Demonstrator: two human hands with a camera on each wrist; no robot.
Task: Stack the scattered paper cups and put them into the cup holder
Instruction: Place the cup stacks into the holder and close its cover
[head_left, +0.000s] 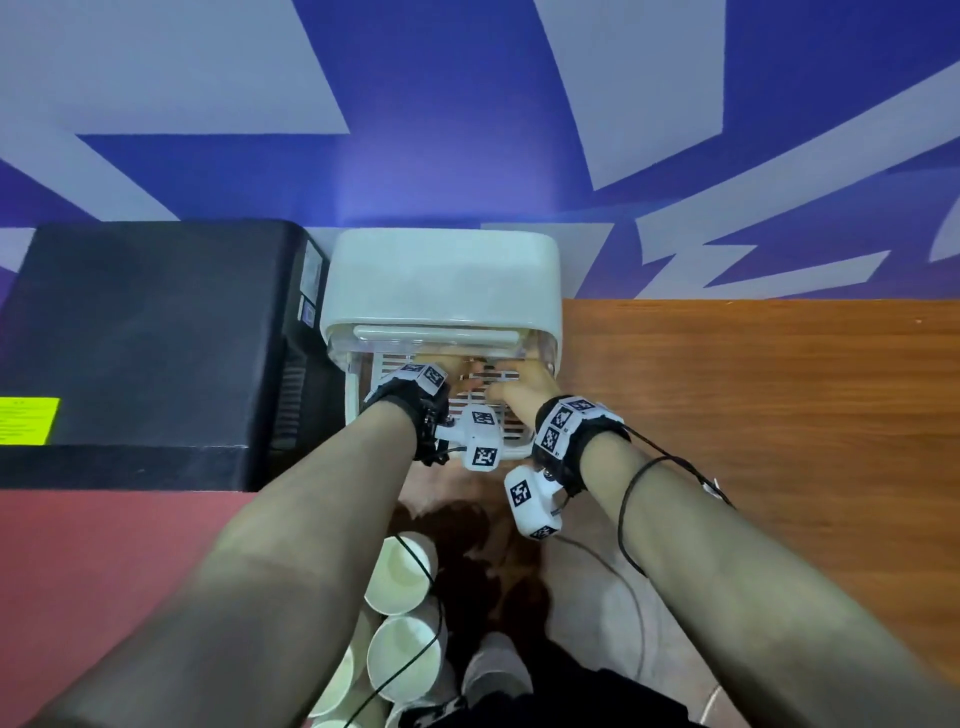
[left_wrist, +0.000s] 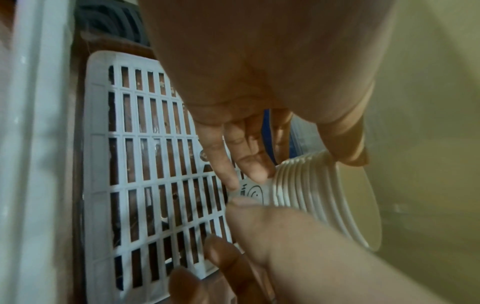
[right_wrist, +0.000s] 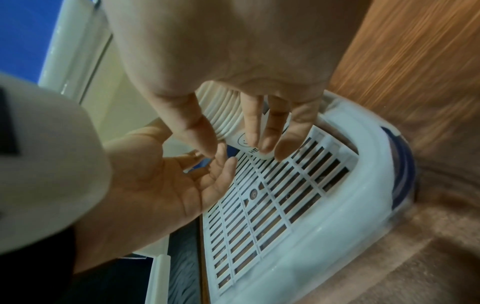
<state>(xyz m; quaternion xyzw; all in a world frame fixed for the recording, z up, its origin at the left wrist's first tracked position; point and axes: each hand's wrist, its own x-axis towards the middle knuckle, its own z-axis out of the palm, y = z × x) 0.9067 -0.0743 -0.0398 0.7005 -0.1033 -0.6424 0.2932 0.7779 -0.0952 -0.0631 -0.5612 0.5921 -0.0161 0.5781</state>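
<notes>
- The stack of paper cups (right_wrist: 223, 115) sat tilted inside the white cup holder (head_left: 441, 280), its bottom end just above the slotted grille (right_wrist: 272, 195) of the holder's floor; whether it touched the grille could not be told.
- The right hand (right_wrist: 233, 67) held the stack from above, fingers (right_wrist: 250, 123) curled down along the lowest cup and thumb on the opposite side; that grip was closed round the cups near their base.
- The left hand (right_wrist: 155, 185) lay palm up beside the stack with fingers loosely spread; its fingertips (left_wrist: 231, 181) reached the bottom cup's wall, steadying without clasping.
- Judged from the ridged rims (left_wrist: 306, 189), roughly ten cups were nested: a light bundle, yet thin-walled and easily crushed by a hard squeeze.
- The smooth, tapered walls looked slippery; cups could slide apart if only the outermost one was pinched.
- The best hold seemed to be around the rolled rims, where the paper is stiffest, with a second support under the base.
- More loose paper cups (head_left: 400, 571) lay low in the head view, near the person's body, still to be stacked.
- The holder stood on the wooden table (head_left: 753, 389) beside a black appliance (head_left: 156, 338).
</notes>
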